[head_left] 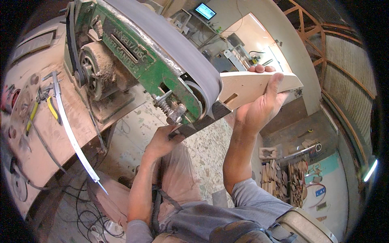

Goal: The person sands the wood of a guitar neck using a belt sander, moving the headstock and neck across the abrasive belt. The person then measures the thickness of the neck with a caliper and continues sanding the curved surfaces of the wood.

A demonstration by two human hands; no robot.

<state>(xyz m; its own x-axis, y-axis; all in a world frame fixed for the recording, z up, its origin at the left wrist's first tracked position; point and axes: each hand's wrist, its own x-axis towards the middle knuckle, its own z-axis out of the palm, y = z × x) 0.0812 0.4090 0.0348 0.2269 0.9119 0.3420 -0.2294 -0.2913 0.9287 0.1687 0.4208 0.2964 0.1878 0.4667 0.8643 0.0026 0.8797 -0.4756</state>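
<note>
A pale wooden board (251, 85) with a short slot rests against the curved front end of a sanding belt (178, 48). My right hand (265, 95) grips its far right part, thumb on the pale face and fingertips over the top edge. From the board's lower corner a dark strip (202, 124) runs left beneath the belt's roller; whether both are one piece I cannot tell. My left hand (164, 139) is closed on the strip's left end, with some fingers hidden. The belt belongs to a green belt sander (142, 69), whose spring and bolt sit just above my left hand.
On the dusty workbench (81, 133) at the left lie a caliper (55, 83), yellow-handled pliers (52, 108) and a long white strip (75, 139) jutting past the edge. Black cables (87, 218) coil on the floor. Wood pieces (279, 182) are stacked at the right.
</note>
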